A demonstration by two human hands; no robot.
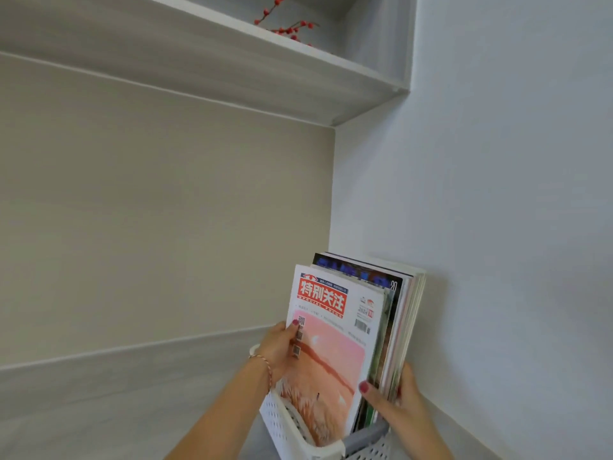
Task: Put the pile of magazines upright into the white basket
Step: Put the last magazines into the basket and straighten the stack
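Note:
A pile of magazines [338,330] stands upright in the white perforated basket [282,426] at the lower middle of the head view. The front cover is white and pink with a red title block. My left hand [280,351] grips the pile's left edge, thumb on the front cover. My right hand [396,403] holds the pile's right edge low down, thumb in front and fingers behind. The magazines' lower ends are hidden inside the basket.
The basket sits on a grey counter [99,410] in a corner, with a white wall [497,227] just to its right and a beige back wall [166,227]. A grey shelf [232,68] with red berry twigs [288,24] hangs overhead.

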